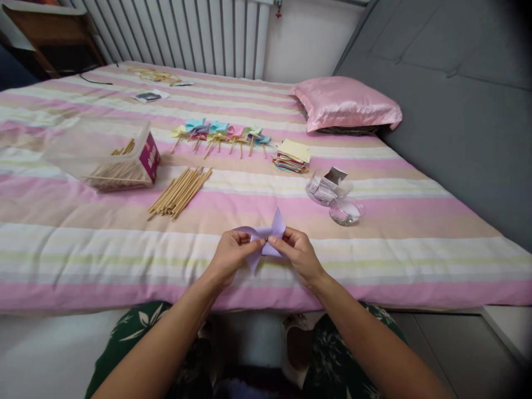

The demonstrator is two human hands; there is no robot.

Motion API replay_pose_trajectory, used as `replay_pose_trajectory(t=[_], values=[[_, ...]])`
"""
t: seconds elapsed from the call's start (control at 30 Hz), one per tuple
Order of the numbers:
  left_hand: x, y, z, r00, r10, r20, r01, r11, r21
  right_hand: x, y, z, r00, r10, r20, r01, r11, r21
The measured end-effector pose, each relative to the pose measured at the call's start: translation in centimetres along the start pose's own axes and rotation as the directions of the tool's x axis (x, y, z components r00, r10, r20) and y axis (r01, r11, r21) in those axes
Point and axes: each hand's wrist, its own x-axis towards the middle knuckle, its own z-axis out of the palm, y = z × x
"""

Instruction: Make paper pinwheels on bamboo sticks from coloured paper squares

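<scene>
Both my hands hold a folded lilac paper pinwheel (pixel 271 237) just above the near edge of the striped bed. My left hand (pixel 231 256) pinches its left side and centre with thumb and fingers closed. My right hand (pixel 296 254) pinches the centre from the right, fingers curled. A small dark dot shows at the pinwheel's middle between my thumbs. One blade points up, another points down behind my fingers.
On the striped bedspread (pixel 124 244) lie a loose bundle of wooden sticks (pixel 179 193), a clear plastic box (pixel 103 155) with more sticks, a row of finished pinwheels (pixel 220 134), a stack of coloured paper squares (pixel 291 155), a small glass dish (pixel 347 211) and a pink pillow (pixel 344 103).
</scene>
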Motion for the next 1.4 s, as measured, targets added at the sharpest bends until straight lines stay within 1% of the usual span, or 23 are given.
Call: replay_pose_trajectory(t=[0.1, 0.2, 0.3, 0.4, 0.63, 0.9, 1.03, 1.13, 1.2, 1.23, 1.27, 1.3, 1.33, 1.37, 1.4], values=[[0.0, 0.1, 0.0, 1.0, 0.007, -0.019, -0.007, 1.0, -0.003, -0.1, -0.5, 0.0, 0.999, 0.038, 0.039, -0.042, 0.994, 0.105], [0.0, 0.0, -0.1, 1.0, 0.025, -0.013, -0.024, 0.999, 0.034, -0.2, -0.6, 0.0, 0.996, 0.051, 0.067, -0.06, 0.989, 0.135], [0.0, -0.1, -0.2, 0.999, 0.025, 0.03, -0.027, 0.996, 0.083, -0.2, -0.4, 0.2, 0.998, 0.059, 0.032, -0.061, 0.994, 0.085], [-0.1, -0.1, -0.3, 0.998, 0.027, 0.053, -0.032, 0.995, 0.095, -0.1, -0.3, 0.3, 0.998, 0.065, -0.018, -0.064, 0.997, 0.047], [-0.5, 0.6, 0.2, 0.993, 0.068, 0.095, -0.08, 0.989, 0.124, 0.0, 0.0, 0.2, 0.989, 0.116, -0.092, -0.101, 0.982, 0.16], [-0.1, 0.2, -0.1, 0.993, 0.084, 0.079, -0.095, 0.985, 0.147, -0.2, 0.2, 0.5, 0.992, 0.07, -0.108, -0.065, 0.996, 0.054], [-0.2, 0.3, -0.1, 0.993, 0.081, 0.087, -0.094, 0.983, 0.157, -0.2, 0.3, 0.6, 0.994, 0.022, -0.103, -0.018, 0.999, 0.038], [-0.5, 0.8, 0.0, 0.987, 0.093, 0.131, -0.116, 0.977, 0.18, -0.2, 0.2, 0.5, 0.996, -0.005, -0.094, 0.009, 0.999, 0.036], [-0.5, 1.2, -0.4, 0.979, 0.104, 0.173, -0.136, 0.973, 0.187, -0.1, 0.1, 0.3, 0.993, 0.002, -0.118, 0.004, 0.999, 0.046], [-0.4, 1.5, -0.9, 0.978, 0.113, 0.176, -0.146, 0.971, 0.187, 0.0, 0.0, 0.2, 0.99, 0.006, -0.14, 0.002, 0.998, 0.059], [-0.1, 1.7, -1.5, 0.98, 0.139, 0.144, -0.164, 0.969, 0.184, 0.1, 0.0, 0.1, 0.987, 0.009, -0.161, 0.003, 0.997, 0.074], [0.3, 1.9, -2.4, 0.984, 0.162, 0.077, -0.173, 0.968, 0.179, 0.2, -0.1, 0.0, 0.984, 0.011, -0.178, 0.005, 0.996, 0.088], [0.9, 2.2, -3.3, 0.979, 0.203, -0.026, -0.194, 0.961, 0.199, 0.3, -0.1, -0.1, 0.982, 0.015, -0.19, 0.004, 0.995, 0.101], [1.6, 2.4, -4.4, 0.954, 0.263, -0.145, -0.221, 0.942, 0.253, 0.3, -0.1, -0.1, 0.981, 0.022, -0.193, 0.0, 0.994, 0.11], [2.4, 2.7, -5.5, 0.912, 0.329, -0.244, -0.232, 0.906, 0.354, 0.4, -0.1, -0.2, 0.982, 0.032, -0.186, -0.009, 0.993, 0.119]])
